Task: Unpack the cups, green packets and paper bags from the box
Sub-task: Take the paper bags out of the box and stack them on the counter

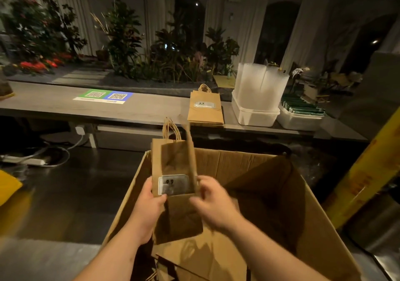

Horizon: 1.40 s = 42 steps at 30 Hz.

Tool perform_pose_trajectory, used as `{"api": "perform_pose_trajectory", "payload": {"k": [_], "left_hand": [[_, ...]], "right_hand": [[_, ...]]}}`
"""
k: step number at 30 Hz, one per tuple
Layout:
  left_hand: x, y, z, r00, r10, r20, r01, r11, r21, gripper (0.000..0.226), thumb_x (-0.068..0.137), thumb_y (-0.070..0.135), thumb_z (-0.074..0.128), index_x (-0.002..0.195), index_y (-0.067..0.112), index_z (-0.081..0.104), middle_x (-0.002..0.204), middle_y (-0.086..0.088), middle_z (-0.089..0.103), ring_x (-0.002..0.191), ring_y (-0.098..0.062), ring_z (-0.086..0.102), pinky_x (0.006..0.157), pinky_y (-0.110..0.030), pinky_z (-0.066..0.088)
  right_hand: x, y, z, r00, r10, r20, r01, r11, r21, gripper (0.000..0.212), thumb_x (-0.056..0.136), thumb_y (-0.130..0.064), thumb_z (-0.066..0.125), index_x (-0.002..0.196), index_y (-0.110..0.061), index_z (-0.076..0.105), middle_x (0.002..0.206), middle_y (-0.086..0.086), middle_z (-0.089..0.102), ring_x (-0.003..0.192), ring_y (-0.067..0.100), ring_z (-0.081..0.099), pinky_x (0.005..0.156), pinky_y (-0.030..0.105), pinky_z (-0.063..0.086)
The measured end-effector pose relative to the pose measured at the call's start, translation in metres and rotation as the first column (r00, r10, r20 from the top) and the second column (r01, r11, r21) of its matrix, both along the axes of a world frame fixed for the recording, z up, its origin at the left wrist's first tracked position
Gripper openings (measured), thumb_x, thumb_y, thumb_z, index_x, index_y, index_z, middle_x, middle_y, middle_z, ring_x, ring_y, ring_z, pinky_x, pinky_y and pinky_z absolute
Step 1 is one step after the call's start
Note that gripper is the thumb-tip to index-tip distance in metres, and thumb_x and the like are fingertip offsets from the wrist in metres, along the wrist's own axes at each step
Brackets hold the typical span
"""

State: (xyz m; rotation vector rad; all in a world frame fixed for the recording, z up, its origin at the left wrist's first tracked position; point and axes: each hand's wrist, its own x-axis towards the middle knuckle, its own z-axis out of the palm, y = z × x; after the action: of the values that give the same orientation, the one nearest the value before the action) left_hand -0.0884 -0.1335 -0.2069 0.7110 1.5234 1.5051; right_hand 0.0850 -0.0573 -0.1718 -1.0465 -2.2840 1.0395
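Left hand (152, 196) gripped a bag (173, 166) by its edge, upright above the box (238, 159). Right hand (210, 200) was blurred at the opposite edge, grip not determinable. Recommended: steady both edges, then lay it flat on the counter (65, 104) stack (205, 112).

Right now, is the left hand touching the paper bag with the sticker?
Touching. The head view shows the left hand gripping the paper bag at its left edge, thumb on its front near the sticker.
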Motion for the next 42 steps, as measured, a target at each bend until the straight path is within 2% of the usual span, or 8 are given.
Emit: {"api": "perform_pose_trajectory", "payload": {"k": [7,10,15,20,24,29,37,42], "left_hand": [[-0.001,-0.01,-0.005,1.0,-0.001,-0.004,0.001,1.0,0.026,0.042,0.105,0.013,0.048,0.135,0.042,0.053,0.125,0.015,0.069,0.125,-0.011,0.056,0.111,-0.045,0.037],[-0.001,-0.01,-0.004,1.0,-0.016,-0.012,0.016,0.999,0.05,0.041,0.106,0.016,0.048,0.136,0.044,0.052,0.124,0.019,0.069,0.123,-0.008,0.057,0.107,-0.044,0.04],[0.0,-0.004,-0.002,0.991,-0.124,0.049,0.122,0.991,0.054,0.033,0.106,0.033,0.048,0.139,0.039,0.05,0.126,0.011,0.07,0.117,-0.012,0.066,0.097,-0.042,0.052],[-0.004,0.001,-0.01,0.998,0.015,-0.067,-0.015,1.0,-0.005,0.037,0.103,0.018,0.057,0.128,0.045,0.052,0.124,0.013,0.068,0.117,-0.011,0.062,0.092,-0.039,0.055],[-0.01,0.003,-0.008,0.985,0.168,0.028,-0.169,0.983,0.066,0.034,0.104,0.015,0.054,0.119,0.046,0.055,0.12,0.008,0.07,0.109,-0.014,0.068,0.078,-0.037,0.058],[-0.011,0.005,-0.01,0.978,0.207,0.022,-0.209,0.974,0.085,0.038,0.105,0.013,0.054,0.114,0.049,0.055,0.122,0.007,0.069,0.112,-0.017,0.067,0.083,-0.042,0.06],[-0.014,0.004,-0.015,0.971,0.24,-0.014,-0.238,0.968,0.085,0.036,0.105,0.013,0.053,0.13,0.038,0.051,0.125,0.006,0.067,0.116,-0.018,0.065,0.091,-0.047,0.059],[-0.016,0.007,-0.015,0.974,0.226,-0.005,-0.225,0.971,0.081,0.035,0.105,0.013,0.053,0.126,0.041,0.051,0.124,0.006,0.066,0.115,-0.018,0.065,0.089,-0.046,0.059]], "right_hand": [[-0.031,0.002,-0.033,0.963,-0.24,0.121,0.204,0.945,0.257,0.052,0.091,-0.05,0.067,0.139,-0.039,0.049,0.156,-0.013,0.028,0.146,0.013,0.021,0.123,0.045,0.026],[-0.023,0.019,-0.037,0.959,-0.282,0.034,0.284,0.949,-0.135,0.099,0.08,-0.051,0.082,0.157,-0.032,0.023,0.159,-0.009,0.03,0.147,0.018,0.029,0.12,0.044,0.034],[-0.029,0.011,-0.048,0.968,-0.241,-0.071,0.186,0.877,-0.443,0.056,0.085,-0.042,0.082,0.124,-0.028,0.045,0.123,-0.011,0.062,0.102,0.004,0.061,0.071,0.016,0.051],[-0.026,0.024,-0.039,0.981,-0.187,-0.06,0.13,0.848,-0.514,0.044,0.098,-0.048,0.063,0.126,-0.028,0.035,0.112,-0.01,0.058,0.099,0.013,0.063,0.079,0.031,0.058],[0.01,0.047,-0.065,0.897,-0.1,0.431,0.206,0.957,-0.206,0.061,0.094,-0.042,0.069,0.146,-0.022,0.043,0.136,0.001,0.059,0.111,0.014,0.063,0.089,0.03,0.057],[0.046,0.049,-0.103,0.687,0.076,0.722,0.182,0.945,-0.272,0.074,0.078,-0.035,0.086,0.14,-0.029,0.046,0.134,-0.001,0.059,0.122,0.022,0.059,0.105,0.042,0.052],[0.046,0.058,-0.066,0.841,0.049,0.539,0.155,0.932,-0.326,0.054,0.088,-0.022,0.079,0.137,-0.024,0.059,0.12,-0.007,0.062,0.103,0.01,0.062,0.085,0.026,0.058],[0.062,0.048,-0.006,0.947,-0.311,0.083,0.322,0.909,-0.266,0.017,0.095,-0.027,0.071,0.111,-0.033,0.066,0.106,-0.008,0.07,0.095,0.011,0.068,0.087,0.037,0.06]]}}
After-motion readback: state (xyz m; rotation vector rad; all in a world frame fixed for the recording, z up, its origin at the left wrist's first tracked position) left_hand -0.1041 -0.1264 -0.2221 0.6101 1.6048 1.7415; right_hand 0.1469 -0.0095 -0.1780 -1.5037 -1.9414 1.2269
